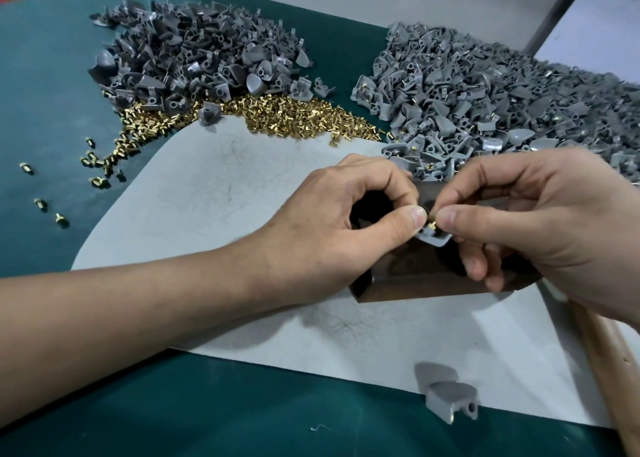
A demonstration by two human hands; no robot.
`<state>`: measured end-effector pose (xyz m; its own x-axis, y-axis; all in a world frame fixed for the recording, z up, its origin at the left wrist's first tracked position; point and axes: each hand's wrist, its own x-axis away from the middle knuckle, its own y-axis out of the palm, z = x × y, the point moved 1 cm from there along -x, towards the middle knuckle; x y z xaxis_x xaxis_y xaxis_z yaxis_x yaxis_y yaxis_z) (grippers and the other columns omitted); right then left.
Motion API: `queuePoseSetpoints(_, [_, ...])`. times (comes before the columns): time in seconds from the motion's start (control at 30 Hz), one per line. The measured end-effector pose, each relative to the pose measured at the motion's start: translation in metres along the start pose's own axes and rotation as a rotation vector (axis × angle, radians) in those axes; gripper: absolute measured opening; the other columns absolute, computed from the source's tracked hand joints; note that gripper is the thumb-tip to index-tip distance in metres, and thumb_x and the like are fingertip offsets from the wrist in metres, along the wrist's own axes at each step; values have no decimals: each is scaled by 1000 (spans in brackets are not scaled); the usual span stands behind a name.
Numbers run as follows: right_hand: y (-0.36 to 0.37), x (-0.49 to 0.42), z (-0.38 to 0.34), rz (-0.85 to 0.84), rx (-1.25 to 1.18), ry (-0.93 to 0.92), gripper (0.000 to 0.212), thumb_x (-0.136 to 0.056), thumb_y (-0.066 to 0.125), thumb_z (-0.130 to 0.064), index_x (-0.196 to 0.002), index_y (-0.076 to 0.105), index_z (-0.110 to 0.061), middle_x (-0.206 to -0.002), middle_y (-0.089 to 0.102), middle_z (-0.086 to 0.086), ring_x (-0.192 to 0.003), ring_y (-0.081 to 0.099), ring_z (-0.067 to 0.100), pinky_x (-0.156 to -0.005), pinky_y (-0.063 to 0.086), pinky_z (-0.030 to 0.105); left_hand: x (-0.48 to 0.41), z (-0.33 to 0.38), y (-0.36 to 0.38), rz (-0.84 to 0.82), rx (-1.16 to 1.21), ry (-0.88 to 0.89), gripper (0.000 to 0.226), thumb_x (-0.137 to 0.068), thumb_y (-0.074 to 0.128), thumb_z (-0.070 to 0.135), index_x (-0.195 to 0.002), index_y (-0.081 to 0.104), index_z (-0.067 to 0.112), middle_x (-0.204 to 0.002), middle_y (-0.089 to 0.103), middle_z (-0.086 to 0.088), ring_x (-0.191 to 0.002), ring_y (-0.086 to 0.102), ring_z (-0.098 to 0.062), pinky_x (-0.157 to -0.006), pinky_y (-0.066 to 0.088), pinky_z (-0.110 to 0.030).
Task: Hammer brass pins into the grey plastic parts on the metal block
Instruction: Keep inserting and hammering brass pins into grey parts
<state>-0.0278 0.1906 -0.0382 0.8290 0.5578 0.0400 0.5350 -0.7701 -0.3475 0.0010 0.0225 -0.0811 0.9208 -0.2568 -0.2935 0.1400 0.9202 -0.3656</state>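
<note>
Loose grey piece [446,399] lies camera-side of metal block [429,282] | left hand [332,221] pinches grey plastic part [437,238] atop metal block | right hand [540,221] pinches brass pin [431,224] upright in it | pin heap [294,117] beyond metal block

Single head-worn camera, at near edge of table [41,117], faces forward and down, close above left hand [329,228] and right hand [540,228].

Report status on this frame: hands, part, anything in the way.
Left grip pinches grey part on metal block. Right grip pinches brass pin atop the part. Wooden handle under right wrist, nothing blocking.
</note>
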Motion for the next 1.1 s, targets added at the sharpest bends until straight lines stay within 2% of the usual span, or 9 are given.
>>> queuePoseSetpoints(0.37, [0, 0, -3, -13, 11, 23, 17, -54, 71, -31, -60, 68, -16, -41, 56, 13, -27, 48, 15, -34, 38, 14, 0, 0, -1, 3, 4, -5, 11, -82, 58, 28, -74, 57, 21, -91, 63, 4, -108, 57, -17, -91, 43, -42])
queuePoseSetpoints(0.87, [-1, -1, -2, -20, 26, 15, 21, -53, 72, -33, -62, 69, -15, -40, 55, 13, -28, 48, 16, -34, 38, 16, 0, -1, 0, 4, -9, 4, 11, -83, 58, 28, -74, 56, 21, -88, 63, 5, -108, 57, -17, -91, 43, -42])
queuePoseSetpoints(1.0, [-2, -2, -2, -25, 69, 23, 23, -50, 83, -29, -64, 69, -17, -41, 56, 12, -28, 48, 16, -34, 38, 18, 0, 0, 0, -1, -5, 2, 10, -83, 58, 28, -74, 56, 22, -89, 63, 5, -109, 56, -17, -91, 43, -43])
queuePoseSetpoints(1.1, [-1, -2, -3, -16, 48, 18, 21, -52, 74, -34, -62, 69, -16, -40, 55, 13, -28, 47, 15, -34, 37, 16, 0, 0, -1, -6, -1, 7, 10, -83, 58, 28, -74, 56, 24, -89, 62, 7, -109, 56, -17, -91, 43, -42])
